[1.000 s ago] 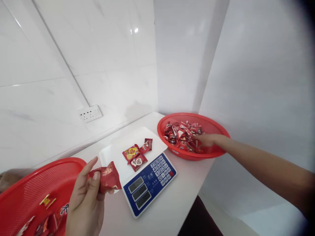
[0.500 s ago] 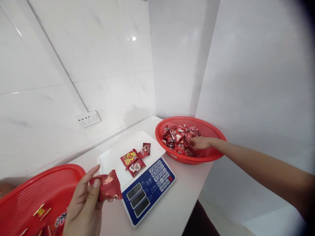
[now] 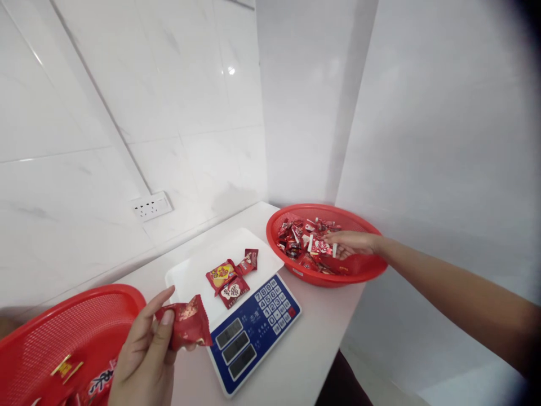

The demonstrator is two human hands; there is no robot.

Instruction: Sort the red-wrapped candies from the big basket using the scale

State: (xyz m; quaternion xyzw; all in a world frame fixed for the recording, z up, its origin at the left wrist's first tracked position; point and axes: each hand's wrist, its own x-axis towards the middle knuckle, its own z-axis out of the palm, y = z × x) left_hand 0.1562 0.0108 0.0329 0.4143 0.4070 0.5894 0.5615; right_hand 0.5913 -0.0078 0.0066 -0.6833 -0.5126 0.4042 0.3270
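A red wrapped candy is pinched between the thumb and fingers of my left hand, in front of the scale's white pan. On that pan lie several red packets, among them one with a yellow label and a small dark red one. My right hand is over the right red basket, its fingers on a red and white candy packet. Several red-wrapped candies lie beneath it. The scale's blue keypad panel faces me.
A second red basket at the lower left holds red packets and a small gold-wrapped piece. The white table runs along a marbled wall with a socket. A grey wall stands close on the right.
My right hand has lifted slightly out of the candy pile, and a red and white packet now shows at its fingers. My left hand still holds its candy, nearly unmoved.
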